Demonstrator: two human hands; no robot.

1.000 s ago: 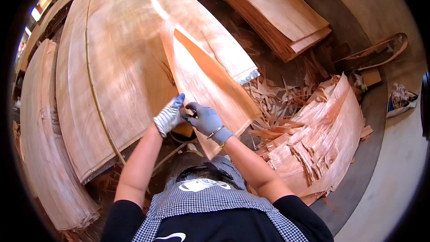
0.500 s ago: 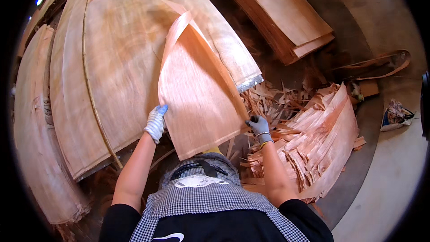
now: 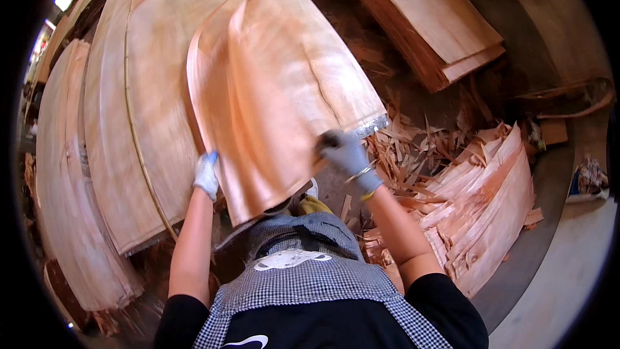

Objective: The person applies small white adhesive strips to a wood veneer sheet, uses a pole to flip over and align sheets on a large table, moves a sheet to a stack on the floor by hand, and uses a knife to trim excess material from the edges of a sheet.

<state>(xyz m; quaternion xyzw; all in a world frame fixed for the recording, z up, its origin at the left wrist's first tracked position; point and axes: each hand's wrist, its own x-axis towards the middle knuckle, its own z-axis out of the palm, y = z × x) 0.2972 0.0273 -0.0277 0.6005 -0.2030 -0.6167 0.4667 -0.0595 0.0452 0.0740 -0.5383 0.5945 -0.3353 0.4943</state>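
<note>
I have both gloved hands clenched on one thin wood sheet (image 3: 271,110), left hand (image 3: 206,174) on its left edge and right hand (image 3: 345,152) on its right, spread above the big stack (image 3: 129,123); laying it flat needs an even lowering.

left grip (image 3: 206,175), right grip (image 3: 345,152) apparently clenched

- 2 gloved hands: left hand (image 3: 206,176), right hand (image 3: 347,154)
- 1 veneer sheet (image 3: 271,110) lifted, frame centre
- 3 veneer stacks: big stack (image 3: 142,123) centre-left, stack at left edge (image 3: 64,174), stack at upper right (image 3: 433,19)
- 1 pile of broken veneer (image 3: 484,207), lower right
- 1 scrap heap (image 3: 413,148), right of centre
</note>
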